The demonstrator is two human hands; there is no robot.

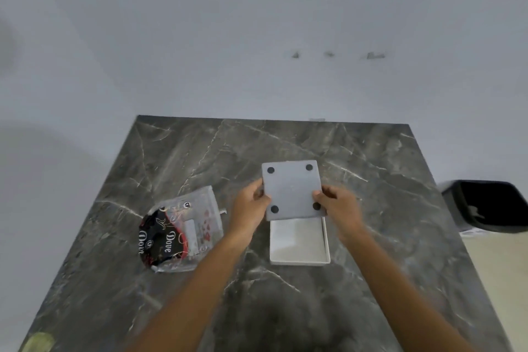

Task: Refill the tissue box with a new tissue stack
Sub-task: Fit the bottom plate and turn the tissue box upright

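A white square tissue box (299, 243) lies on the dark marble table, its open side up, with white inside. Above its far edge I hold the box's flat grey base panel (291, 188), which has a black round foot at each corner. My left hand (251, 206) grips the panel's left edge and my right hand (337, 206) grips its right edge. The panel is tilted and covers the far end of the box. A tissue pack (183, 230) in clear, black and red "Dove" wrapping lies to the left of my left arm.
The marble table (200, 151) reaches back to a white wall. A black bin (485, 206) stands on the floor past the table's right edge. A yellow-green spot (38, 341) shows at the table's near left corner.
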